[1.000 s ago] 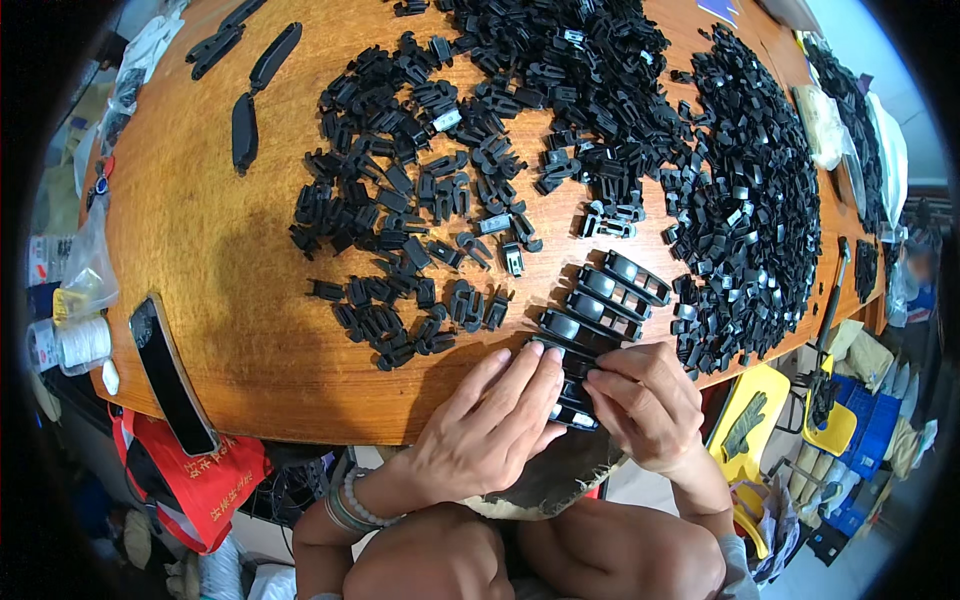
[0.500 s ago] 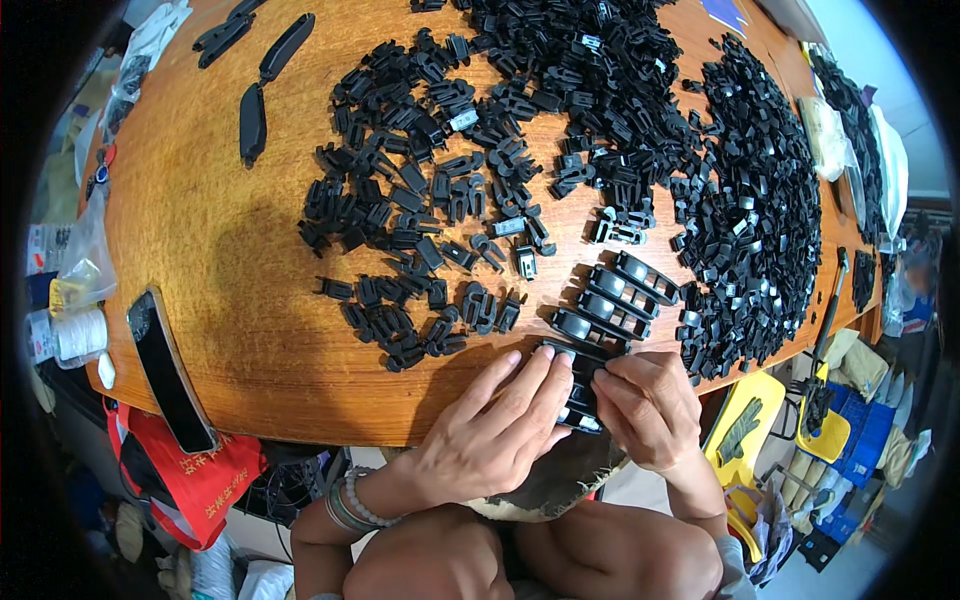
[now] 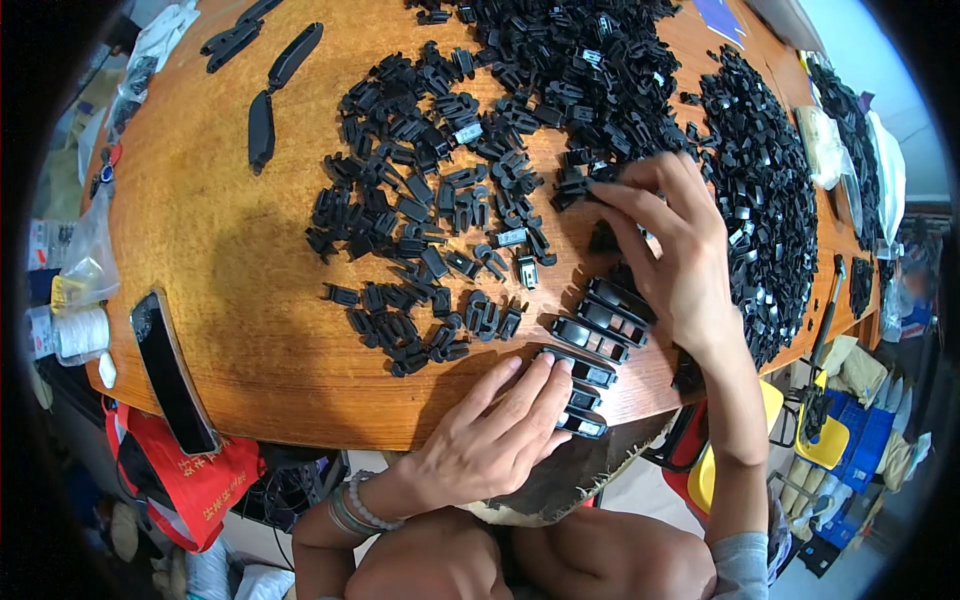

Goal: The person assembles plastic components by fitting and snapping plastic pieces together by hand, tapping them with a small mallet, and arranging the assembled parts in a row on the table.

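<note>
At the table's near edge, my left hand [image 3: 497, 430] lies over a group of black plastic frames [image 3: 590, 372] set side by side. Its fingers are closed on their left ends. My right hand [image 3: 672, 235] is stretched forward past the row, its thumb and forefinger pinched at a small black plastic clip [image 3: 572, 187] by the edge of the large heap. Beyond the left hand, more long black frames [image 3: 590, 338], with square openings, lie in a slanting row. The right hand and wrist partly cover the far end of that row.
Loose black clips [image 3: 400, 215] are scattered mid-table; a dense heap [image 3: 570, 80] lies behind them. Another heap of small black pieces [image 3: 770, 210] sits at right. A phone [image 3: 172, 370] lies near the left edge, several long black covers [image 3: 261, 130] at far left.
My right hand has left the frames near the left hand and moved forward to the clips by the large heap. My left hand has stayed on the frames.
</note>
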`<state>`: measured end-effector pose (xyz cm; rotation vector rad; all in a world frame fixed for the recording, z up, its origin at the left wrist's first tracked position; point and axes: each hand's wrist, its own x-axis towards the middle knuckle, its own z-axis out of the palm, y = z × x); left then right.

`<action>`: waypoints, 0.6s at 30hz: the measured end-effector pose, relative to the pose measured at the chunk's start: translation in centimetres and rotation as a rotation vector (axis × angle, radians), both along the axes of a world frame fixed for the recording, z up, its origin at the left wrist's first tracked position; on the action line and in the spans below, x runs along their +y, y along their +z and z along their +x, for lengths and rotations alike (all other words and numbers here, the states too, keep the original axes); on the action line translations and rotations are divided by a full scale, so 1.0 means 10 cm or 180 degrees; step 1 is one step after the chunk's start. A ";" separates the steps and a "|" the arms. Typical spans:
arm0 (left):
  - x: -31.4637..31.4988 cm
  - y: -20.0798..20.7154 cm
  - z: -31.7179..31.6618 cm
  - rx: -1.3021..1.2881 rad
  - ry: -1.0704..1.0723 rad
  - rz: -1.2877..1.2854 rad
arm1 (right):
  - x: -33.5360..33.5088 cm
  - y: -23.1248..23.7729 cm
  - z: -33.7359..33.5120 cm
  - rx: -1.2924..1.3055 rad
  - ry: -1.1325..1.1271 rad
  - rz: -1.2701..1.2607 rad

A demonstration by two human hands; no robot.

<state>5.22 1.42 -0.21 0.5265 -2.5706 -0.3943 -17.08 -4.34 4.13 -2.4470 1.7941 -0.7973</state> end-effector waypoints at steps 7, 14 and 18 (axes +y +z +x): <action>0.00 0.00 -0.03 0.0038 -0.0032 0.0076 | -0.19 -0.02 0.00 0.0286 0.0183 0.0127; 0.01 -0.04 0.04 0.0040 -0.0048 0.0245 | 0.55 0.11 0.11 -0.2198 -0.0437 0.0040; -0.03 0.08 -0.06 0.0080 -0.0173 0.0285 | 0.99 0.11 0.05 -0.1778 -0.0425 0.0324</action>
